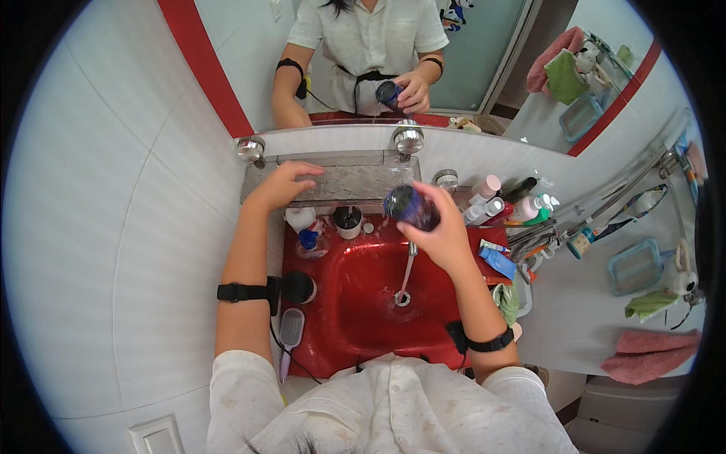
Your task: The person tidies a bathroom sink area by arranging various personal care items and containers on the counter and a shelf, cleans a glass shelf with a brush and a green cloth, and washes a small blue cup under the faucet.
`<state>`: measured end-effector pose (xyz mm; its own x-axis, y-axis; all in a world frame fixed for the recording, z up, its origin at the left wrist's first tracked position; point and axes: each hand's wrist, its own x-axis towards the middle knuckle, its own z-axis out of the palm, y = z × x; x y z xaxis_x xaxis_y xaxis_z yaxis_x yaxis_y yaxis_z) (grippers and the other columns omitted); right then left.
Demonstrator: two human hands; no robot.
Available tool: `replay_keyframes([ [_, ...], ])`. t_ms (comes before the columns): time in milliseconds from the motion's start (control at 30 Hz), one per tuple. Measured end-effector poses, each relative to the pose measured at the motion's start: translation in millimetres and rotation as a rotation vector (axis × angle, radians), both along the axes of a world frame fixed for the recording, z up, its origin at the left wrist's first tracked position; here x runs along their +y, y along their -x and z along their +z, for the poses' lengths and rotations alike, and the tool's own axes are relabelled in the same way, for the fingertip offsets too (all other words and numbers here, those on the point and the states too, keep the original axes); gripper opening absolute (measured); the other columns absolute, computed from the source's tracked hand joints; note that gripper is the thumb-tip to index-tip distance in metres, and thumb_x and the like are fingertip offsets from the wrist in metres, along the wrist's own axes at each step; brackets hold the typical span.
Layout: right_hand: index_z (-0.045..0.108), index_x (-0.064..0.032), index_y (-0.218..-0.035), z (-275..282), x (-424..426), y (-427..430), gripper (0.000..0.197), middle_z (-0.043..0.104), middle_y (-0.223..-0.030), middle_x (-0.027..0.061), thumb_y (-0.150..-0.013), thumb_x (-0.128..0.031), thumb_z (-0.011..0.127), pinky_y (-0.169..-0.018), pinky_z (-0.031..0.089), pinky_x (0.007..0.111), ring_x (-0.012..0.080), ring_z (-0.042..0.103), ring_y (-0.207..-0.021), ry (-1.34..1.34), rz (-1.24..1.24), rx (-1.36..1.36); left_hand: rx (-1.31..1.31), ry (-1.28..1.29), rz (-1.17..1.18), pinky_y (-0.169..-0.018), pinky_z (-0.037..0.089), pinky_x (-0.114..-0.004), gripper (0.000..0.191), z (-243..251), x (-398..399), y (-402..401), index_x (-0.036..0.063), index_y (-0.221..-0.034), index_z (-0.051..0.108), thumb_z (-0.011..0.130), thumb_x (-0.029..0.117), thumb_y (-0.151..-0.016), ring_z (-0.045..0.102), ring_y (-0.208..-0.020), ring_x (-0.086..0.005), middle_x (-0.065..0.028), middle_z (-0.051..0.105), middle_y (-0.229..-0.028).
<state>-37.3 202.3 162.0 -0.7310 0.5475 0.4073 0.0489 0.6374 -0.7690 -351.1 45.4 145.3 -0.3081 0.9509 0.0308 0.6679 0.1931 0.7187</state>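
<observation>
My right hand (pixel 440 232) grips a dark blue cylindrical container (pixel 409 206), tilted above the faucet side of the red sink (pixel 363 301). Its contents cannot be made out. Over the left part of a clear shelf (pixel 363 180) is my left hand (pixel 285 184), fingers apart and holding nothing; whether it touches the shelf is unclear. Water runs from the faucet (pixel 413 249) into the drain (pixel 402 298). Below the shelf stand a dark-topped jar (pixel 347 221) and a clear bottle with a blue top (pixel 309 243).
A black-lidded jar (pixel 299 287) and a hairbrush (pixel 291 329) lie along the sink's left edge. Several bottles (pixel 493 207) crowd the right corner, with a blue tube (pixel 498 262) nearer. A mirror (pixel 363 62) spans the wall ahead. A pink towel (pixel 649 354) hangs at right.
</observation>
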Motion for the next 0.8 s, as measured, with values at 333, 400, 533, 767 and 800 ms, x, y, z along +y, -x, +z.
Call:
replay_keyframes([
  [333, 0.062, -0.0037, -0.120, -211.4, 9.2, -78.5, 0.058, 0.066, -0.105, 0.0036, -0.068, -0.009, 0.087, -0.089, 0.050, 0.032, 0.0170, 0.062, -0.097, 0.806, 0.254, -0.401, 0.537, -0.080, 0.464, -0.093, 0.048, -0.044, 0.026, -20.4, -15.3, -22.4, 0.0053, -0.106, 0.072, 0.071, 0.019, -0.085, 0.061, -0.103, -0.0370, -0.0169, 0.066, -0.104],
  [400, 0.061, -0.0021, -0.118, -234.6, 12.7, -74.2, 0.056, 0.068, -0.107, 0.0044, -0.067, -0.003, 0.086, -0.087, 0.052, 0.032, 0.0166, 0.064, -0.097, 0.800, -0.103, -0.322, 0.536, -0.062, 0.483, -0.093, 0.048, -0.044, 0.026, -17.5, -16.3, -27.5, 0.0057, -0.107, 0.072, 0.071, 0.021, -0.085, 0.061, -0.104, -0.0372, -0.0168, 0.066, -0.105],
  [533, 0.061, -0.0025, -0.119, -261.4, 13.8, -49.5, 0.059, 0.065, -0.107, 0.0052, -0.066, -0.003, 0.087, -0.088, 0.052, 0.031, 0.0176, 0.063, -0.096, 0.725, -0.199, -0.201, 0.462, -0.075, 0.493, -0.091, 0.049, -0.044, 0.025, -14.1, -19.6, -35.3, 0.0062, -0.106, 0.072, 0.070, 0.021, -0.085, 0.061, -0.104, -0.0362, -0.0158, 0.066, -0.105],
  [767, 0.056, -0.0030, -0.124, -286.7, 10.3, -30.0, 0.063, 0.065, -0.111, 0.0049, -0.068, 0.006, 0.083, -0.093, 0.050, 0.031, 0.0177, 0.062, -0.104, 0.813, -0.159, -0.039, 0.434, -0.202, 0.442, -0.088, 0.051, -0.041, 0.021, -13.0, -20.5, -49.6, 0.0038, -0.104, 0.071, 0.070, 0.012, -0.085, 0.064, -0.101, -0.0364, -0.0158, 0.068, -0.104],
  [800, 0.054, -0.0033, -0.127, -288.1, 9.1, -28.1, 0.065, 0.065, -0.112, 0.0049, -0.069, 0.008, 0.082, -0.094, 0.050, 0.032, 0.0180, 0.062, -0.106, 0.849, -0.150, -0.020, 0.436, -0.202, 0.442, -0.088, 0.051, -0.041, 0.021, -11.3, -21.6, -51.8, 0.0038, -0.104, 0.071, 0.070, 0.012, -0.085, 0.064, -0.101, -0.0364, -0.0158, 0.068, -0.104],
])
